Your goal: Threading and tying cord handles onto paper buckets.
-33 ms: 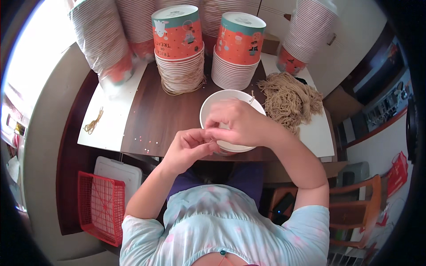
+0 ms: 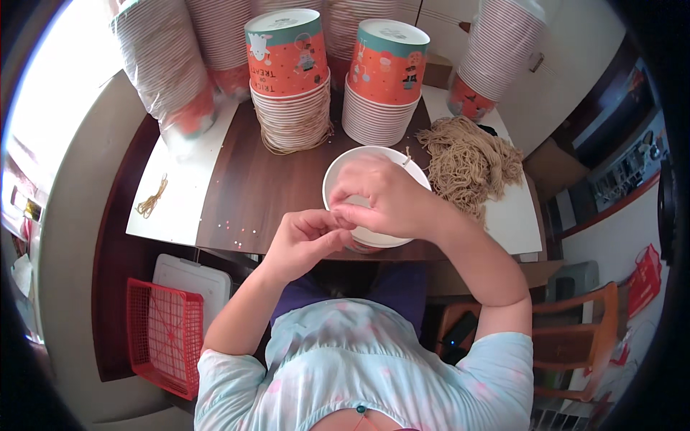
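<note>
A white-lined paper bucket (image 2: 392, 235) stands mouth up at the table's front edge. A short knotted end of tan cord (image 2: 407, 156) sticks up at its far right rim. My left hand (image 2: 310, 239) is closed in a pinch at the bucket's near left rim. Over the bucket's mouth, my right hand (image 2: 370, 197) curls, its thumb and fingers closed and meeting the left fingertips. Some right fingers are smeared by motion. Whatever lies between the fingertips is hidden. To the right of the bucket is a heap of tan cords (image 2: 471, 161).
Behind the bucket stand two upside-down stacks of orange and green buckets, a left stack (image 2: 287, 72) with cords around its rims and a right stack (image 2: 388, 79). Wrapped stacks (image 2: 169, 65) line the back. A small cord bundle (image 2: 152, 197) lies left; a red basket (image 2: 165, 337) sits below.
My right hand's fingers have shifted very slightly over the bucket. Both hands stay at the same rim, and the rest looks the same.
</note>
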`<state>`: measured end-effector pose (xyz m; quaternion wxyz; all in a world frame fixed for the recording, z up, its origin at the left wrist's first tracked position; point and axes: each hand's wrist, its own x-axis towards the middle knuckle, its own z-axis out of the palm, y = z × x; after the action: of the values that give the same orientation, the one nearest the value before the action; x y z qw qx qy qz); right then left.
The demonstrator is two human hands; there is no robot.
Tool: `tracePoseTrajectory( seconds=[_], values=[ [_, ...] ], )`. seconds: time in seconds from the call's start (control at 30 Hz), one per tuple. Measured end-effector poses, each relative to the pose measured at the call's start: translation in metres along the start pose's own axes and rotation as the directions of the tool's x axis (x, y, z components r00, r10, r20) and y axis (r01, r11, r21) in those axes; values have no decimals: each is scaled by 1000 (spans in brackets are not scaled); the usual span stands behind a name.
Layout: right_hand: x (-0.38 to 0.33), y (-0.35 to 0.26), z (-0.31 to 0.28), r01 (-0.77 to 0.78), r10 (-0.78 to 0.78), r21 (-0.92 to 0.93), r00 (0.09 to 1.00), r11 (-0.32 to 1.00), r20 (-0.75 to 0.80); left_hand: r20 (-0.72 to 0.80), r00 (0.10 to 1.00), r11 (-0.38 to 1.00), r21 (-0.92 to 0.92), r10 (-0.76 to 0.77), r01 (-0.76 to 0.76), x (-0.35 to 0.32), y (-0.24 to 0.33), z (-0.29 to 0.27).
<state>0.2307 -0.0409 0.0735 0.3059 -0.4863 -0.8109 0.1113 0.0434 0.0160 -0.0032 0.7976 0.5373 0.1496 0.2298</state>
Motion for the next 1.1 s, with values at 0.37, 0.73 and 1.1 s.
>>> tracePoseTrajectory(
  seconds=[0.37, 0.73, 1.1],
  values=[
    [-38, -10, 41, -186, 183, 0, 971, 983, -155, 25, 999, 998, -50, 38, -37, -6, 5, -7],
    [-57, -76, 83, -272, 165, -197, 886, 942, -432, -9, 674, 341, 868, 738, -362, -34, -16, 16],
    [-73, -37, 119, -426, 284, -162, 796, 890, -534, -208, 978, 964, -258, 12, -66, -27, -47, 11]
  ],
)
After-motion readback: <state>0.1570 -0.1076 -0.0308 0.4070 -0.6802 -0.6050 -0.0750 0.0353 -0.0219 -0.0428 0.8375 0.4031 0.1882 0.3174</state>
